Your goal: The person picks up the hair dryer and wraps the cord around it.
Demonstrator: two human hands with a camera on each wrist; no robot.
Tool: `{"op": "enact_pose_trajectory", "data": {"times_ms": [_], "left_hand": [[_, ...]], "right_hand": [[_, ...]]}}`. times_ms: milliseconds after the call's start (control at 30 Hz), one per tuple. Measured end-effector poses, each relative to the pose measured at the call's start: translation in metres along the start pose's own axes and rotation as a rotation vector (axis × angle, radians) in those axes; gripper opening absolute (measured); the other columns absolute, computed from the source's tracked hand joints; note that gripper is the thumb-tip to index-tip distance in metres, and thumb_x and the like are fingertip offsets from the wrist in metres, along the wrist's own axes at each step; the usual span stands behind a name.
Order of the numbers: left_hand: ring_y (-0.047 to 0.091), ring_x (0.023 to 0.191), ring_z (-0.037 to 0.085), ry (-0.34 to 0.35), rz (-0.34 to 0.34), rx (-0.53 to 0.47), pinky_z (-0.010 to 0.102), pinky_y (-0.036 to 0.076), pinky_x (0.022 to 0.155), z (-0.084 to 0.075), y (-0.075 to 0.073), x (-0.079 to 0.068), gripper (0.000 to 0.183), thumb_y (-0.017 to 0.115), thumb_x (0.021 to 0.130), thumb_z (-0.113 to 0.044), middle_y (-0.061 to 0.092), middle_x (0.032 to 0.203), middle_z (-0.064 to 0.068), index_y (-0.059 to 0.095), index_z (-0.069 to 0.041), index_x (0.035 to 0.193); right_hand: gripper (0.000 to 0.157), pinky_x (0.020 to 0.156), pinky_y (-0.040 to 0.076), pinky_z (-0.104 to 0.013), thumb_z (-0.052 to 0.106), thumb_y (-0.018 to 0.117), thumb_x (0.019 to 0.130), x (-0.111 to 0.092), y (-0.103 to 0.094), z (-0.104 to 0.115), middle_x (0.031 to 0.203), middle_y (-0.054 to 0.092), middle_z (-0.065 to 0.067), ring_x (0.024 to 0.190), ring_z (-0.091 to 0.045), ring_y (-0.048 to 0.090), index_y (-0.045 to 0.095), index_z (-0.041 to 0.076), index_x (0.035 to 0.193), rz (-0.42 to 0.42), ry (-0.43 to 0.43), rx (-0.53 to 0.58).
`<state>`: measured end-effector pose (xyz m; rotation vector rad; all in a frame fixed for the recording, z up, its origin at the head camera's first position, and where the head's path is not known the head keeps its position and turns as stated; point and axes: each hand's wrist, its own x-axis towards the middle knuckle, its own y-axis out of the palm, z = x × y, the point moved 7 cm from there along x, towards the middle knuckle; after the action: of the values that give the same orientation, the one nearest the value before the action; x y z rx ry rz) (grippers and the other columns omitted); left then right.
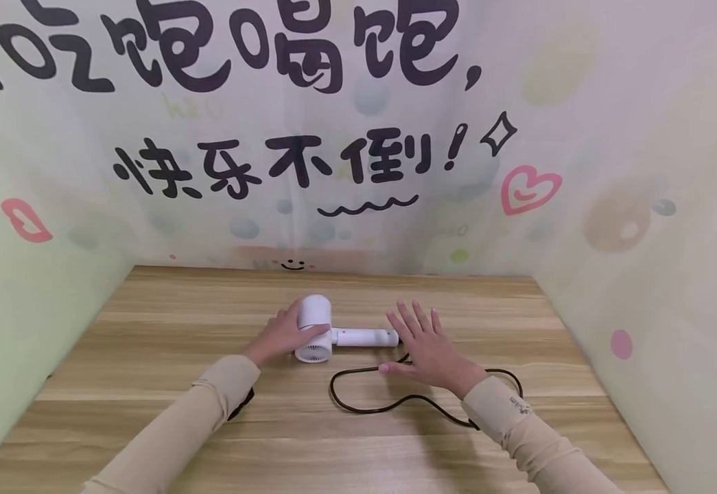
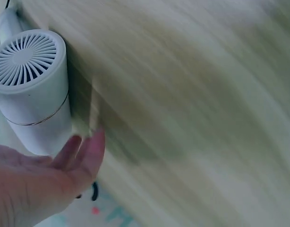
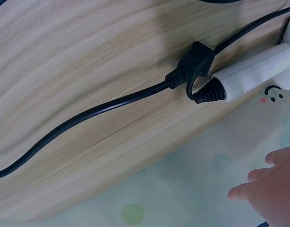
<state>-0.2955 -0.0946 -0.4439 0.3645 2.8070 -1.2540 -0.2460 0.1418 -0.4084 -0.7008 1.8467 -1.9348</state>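
A white hair dryer (image 1: 364, 337) lies on the wooden table, its slatted round intake (image 2: 24, 56) facing the near side. At the dryer's head, my left hand (image 1: 280, 336) has its thumb across the front and its fingers bent around the left and far side. In the left wrist view, the fingertips curve past the far end of the barrel; the thumb is hidden. My right hand (image 1: 429, 350) is spread with straight fingers just right of the handle's end, above the black cord (image 1: 364, 411). The cord's tie and ribbed sleeve (image 3: 213, 90) show in the right wrist view.
The cord loops over the table (image 1: 284, 439) and passes beneath the right forearm. A printed cloth wall (image 1: 241, 226) with large black characters stands along the table's far edge, and pale walls (image 1: 661, 274) flank both sides.
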Motion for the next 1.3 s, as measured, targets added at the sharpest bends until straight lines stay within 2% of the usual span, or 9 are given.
{"op": "enact_pose_trajectory", "data": {"times_ms": [167,233,333,433,700,800,933,1067,1300], "left_hand": [[0.058,0.1,0.029,-0.084,0.058,-0.263,0.037,0.052,0.075,0.008,0.012,0.005,0.078,0.06,0.086,-0.045,0.052,0.119,0.024,0.028,0.004,0.138],[0.06,0.095,0.027,-0.13,0.059,-0.298,0.035,0.053,0.069,0.009,0.015,0.006,0.075,0.06,0.086,-0.046,0.053,0.115,0.023,0.031,0.004,0.135],[0.061,0.091,0.027,-0.189,0.053,-0.294,0.035,0.053,0.063,0.011,0.018,0.008,0.077,0.059,0.085,-0.049,0.054,0.113,0.023,0.032,0.004,0.133],[0.061,0.09,0.028,-0.217,0.04,-0.257,0.035,0.052,0.059,0.012,0.019,0.008,0.08,0.059,0.083,-0.052,0.055,0.112,0.023,0.034,0.006,0.133],[0.06,0.092,0.032,-0.258,0.016,-0.28,0.036,0.054,0.058,0.014,0.025,0.01,0.08,0.06,0.083,-0.05,0.053,0.111,0.026,0.034,0.009,0.131],[0.058,0.095,0.033,-0.261,-0.003,-0.275,0.035,0.053,0.062,0.015,0.025,0.01,0.08,0.059,0.083,-0.049,0.052,0.112,0.027,0.034,0.011,0.129],[0.057,0.093,0.032,-0.265,-0.032,-0.277,0.033,0.052,0.06,0.017,0.024,0.008,0.077,0.059,0.083,-0.048,0.05,0.111,0.026,0.036,0.01,0.127],[0.058,0.091,0.031,-0.272,-0.049,-0.321,0.033,0.053,0.054,0.02,0.025,0.007,0.076,0.06,0.082,-0.048,0.05,0.111,0.026,0.035,0.008,0.127],[0.056,0.101,0.036,-0.294,-0.075,-0.432,0.034,0.054,0.056,0.024,0.027,0.006,0.083,0.061,0.083,-0.046,0.046,0.12,0.026,0.024,0.005,0.137]], "right_hand": [[0.092,0.107,0.016,-0.065,0.064,0.053,0.082,0.001,0.0,0.0,0.153,0.017,-0.02,0.14,-0.043,0.011,0.021,0.008,0.148,-0.016,-0.009,-0.002],[0.093,0.107,0.016,-0.065,0.064,0.053,0.082,0.0,0.0,0.0,0.153,0.016,-0.02,0.14,-0.043,0.011,0.021,0.008,0.148,-0.015,-0.007,-0.001],[0.093,0.107,0.016,-0.065,0.064,0.052,0.082,0.0,0.0,0.001,0.153,0.016,-0.02,0.14,-0.043,0.011,0.02,0.008,0.148,-0.011,-0.004,0.001],[0.093,0.107,0.015,-0.064,0.065,0.051,0.082,0.001,0.001,0.0,0.153,0.016,-0.02,0.14,-0.043,0.011,0.019,0.009,0.149,-0.006,0.0,0.001],[0.092,0.107,0.013,-0.065,0.062,0.055,0.082,0.0,-0.001,0.0,0.154,0.014,-0.02,0.14,-0.043,0.009,0.02,0.007,0.148,-0.004,0.014,0.037],[0.092,0.108,0.013,-0.064,0.062,0.054,0.082,0.0,-0.001,-0.001,0.154,0.014,-0.02,0.141,-0.042,0.008,0.02,0.007,0.148,-0.003,0.019,0.047],[0.093,0.109,0.011,-0.063,0.063,0.053,0.082,0.0,0.0,-0.003,0.155,0.011,-0.019,0.141,-0.041,0.005,0.018,0.008,0.149,0.015,0.035,0.052],[0.094,0.109,0.011,-0.063,0.063,0.053,0.082,-0.001,-0.001,-0.008,0.155,0.01,-0.019,0.141,-0.041,0.006,0.018,0.006,0.149,0.01,0.056,0.055],[0.094,0.11,0.01,-0.062,0.063,0.051,0.084,-0.003,-0.003,-0.017,0.156,0.007,-0.016,0.142,-0.039,0.004,0.014,0.007,0.149,0.008,0.108,0.073]]}}
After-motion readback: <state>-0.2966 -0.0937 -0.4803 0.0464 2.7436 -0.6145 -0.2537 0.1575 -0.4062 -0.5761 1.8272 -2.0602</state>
